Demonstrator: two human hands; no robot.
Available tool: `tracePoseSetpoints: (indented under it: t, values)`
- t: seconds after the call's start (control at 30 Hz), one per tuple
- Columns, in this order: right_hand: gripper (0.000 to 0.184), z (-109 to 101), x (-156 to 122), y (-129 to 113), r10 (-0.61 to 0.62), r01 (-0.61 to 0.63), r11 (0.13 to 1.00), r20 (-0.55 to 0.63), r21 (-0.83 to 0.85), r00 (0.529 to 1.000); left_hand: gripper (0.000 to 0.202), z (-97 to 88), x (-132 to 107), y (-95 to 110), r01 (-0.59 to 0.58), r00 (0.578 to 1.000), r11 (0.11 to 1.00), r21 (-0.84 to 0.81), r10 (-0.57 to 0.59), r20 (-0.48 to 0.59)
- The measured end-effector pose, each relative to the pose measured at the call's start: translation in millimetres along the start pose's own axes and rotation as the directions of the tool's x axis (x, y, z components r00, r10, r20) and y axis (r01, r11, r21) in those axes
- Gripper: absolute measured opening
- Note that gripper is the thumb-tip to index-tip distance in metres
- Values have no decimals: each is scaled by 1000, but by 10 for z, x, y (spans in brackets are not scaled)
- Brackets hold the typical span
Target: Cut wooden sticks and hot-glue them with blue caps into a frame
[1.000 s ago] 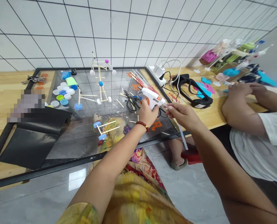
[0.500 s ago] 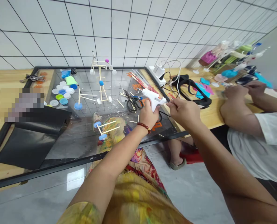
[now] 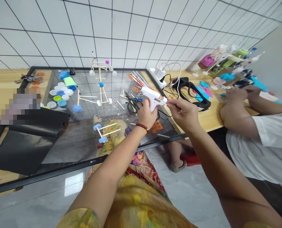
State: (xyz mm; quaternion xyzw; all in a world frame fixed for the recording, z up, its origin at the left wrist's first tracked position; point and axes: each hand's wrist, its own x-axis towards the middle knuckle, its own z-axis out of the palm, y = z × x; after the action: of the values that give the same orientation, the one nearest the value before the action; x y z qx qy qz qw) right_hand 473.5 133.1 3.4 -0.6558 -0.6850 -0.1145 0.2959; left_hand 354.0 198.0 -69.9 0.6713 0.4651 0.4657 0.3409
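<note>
My left hand (image 3: pixel 147 116) is wrapped round the handle of a white hot glue gun (image 3: pixel 151 95), held above the right part of the glass-topped board. At the gun's right end, my right hand (image 3: pixel 184 114) has its fingers pinched together; what they grip there is too small to make out. Black-handled scissors (image 3: pixel 132 106) lie beside the gun, among loose thin sticks. Left of the hands, a stick frame with blue caps (image 3: pixel 102 139) lies near the front edge. Further back stands a larger stick frame with a blue ball (image 3: pixel 101 84).
Bottle caps (image 3: pixel 62 103) and a black sheet (image 3: pixel 24 145) lie at the left. Behind my right hand are a power strip (image 3: pixel 158 76) with cables and a black headset-like frame (image 3: pixel 198 95). Another person's hands (image 3: pixel 240 93) work at the far right.
The whole view has shifted slightly, so things sit a little further left. Both hands stay at the glue gun, with the right fingers still pinched by its right end.
</note>
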Motion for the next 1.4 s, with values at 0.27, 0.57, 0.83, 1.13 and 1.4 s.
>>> tracePoseSetpoints:
  t: [0.27, 0.57, 0.83, 1.13, 1.4]
  values:
    - [24, -50, -47, 53, 39, -37, 999, -66, 35, 997, 33, 19, -13, 10, 28, 999, 1000, -13, -28, -25]
    - [20, -108, -48, -46, 104, -96, 986, -55, 138, 993, 41, 5, -55, 24, -7, 1000, 998, 59, 6, 9]
    - [19, -82, -48, -170, 130, -110, 983, -138, 147, 982, 50, 38, -88, 21, 8, 1000, 998, 62, -8, 3]
    - [32, 43, -139, 48, 259, -234, 926, -49, 296, 965, 62, -1, -67, -1, -66, 998, 997, 31, 66, 20]
    - [43, 38, -486, 244, 32, -53, 996, -253, -76, 967, 70, -3, -6, 53, 3, 999, 986, -168, -10, -38]
